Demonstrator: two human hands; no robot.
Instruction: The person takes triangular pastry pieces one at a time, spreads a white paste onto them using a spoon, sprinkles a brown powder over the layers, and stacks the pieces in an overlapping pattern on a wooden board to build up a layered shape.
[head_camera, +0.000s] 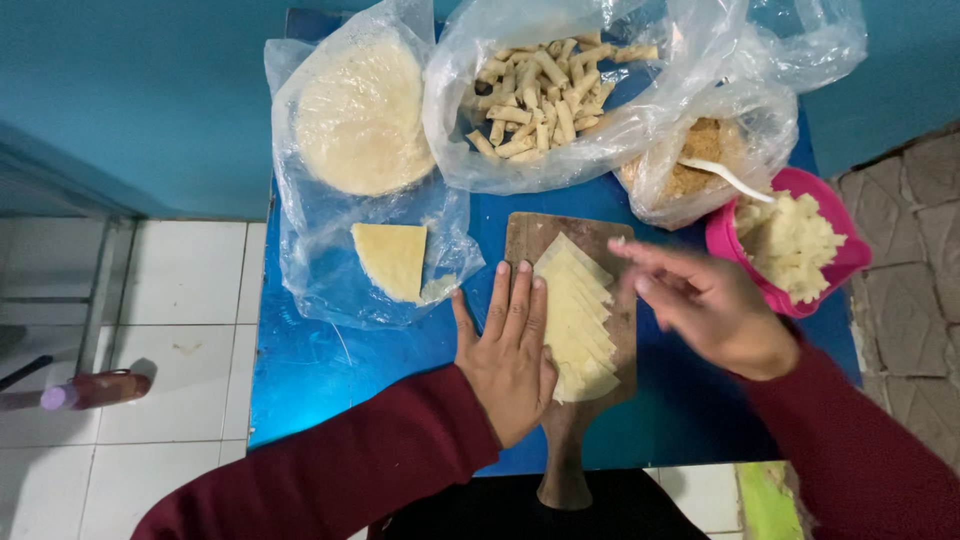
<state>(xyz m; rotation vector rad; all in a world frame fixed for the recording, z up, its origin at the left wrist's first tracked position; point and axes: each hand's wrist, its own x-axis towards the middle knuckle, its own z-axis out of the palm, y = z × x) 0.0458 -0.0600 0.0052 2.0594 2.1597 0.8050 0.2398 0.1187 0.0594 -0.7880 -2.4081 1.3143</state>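
The left hand lies flat, palm down and fingers spread straight, on the near left part of a wooden cutting board, its fingertips pressing the left edge of a stack of pale wrapper sheets cut to pointed, triangular shapes and fanned along the board. The right hand hovers just beside the stack's right edge, fingers loosely extended and a little apart, gripping nothing; whether the fingertips touch the top sheet cannot be told, as they are slightly blurred. Both arms wear dark red sleeves. The board rests on a small blue table, its handle pointing toward the person. Left of the board, a clear plastic bag lies on the table with a wedge-shaped piece of wrapper on it and a round stack of whole wrappers farther back inside the bag. Behind the board, another clear bag holds many small rolled pastry sticks. To the right of that, a bag of brown crumbs holds a white plastic spoon, and a pink bowl just beside it is heaped with pale shredded filling. On the white tiled floor to the left lies a reddish bottle.
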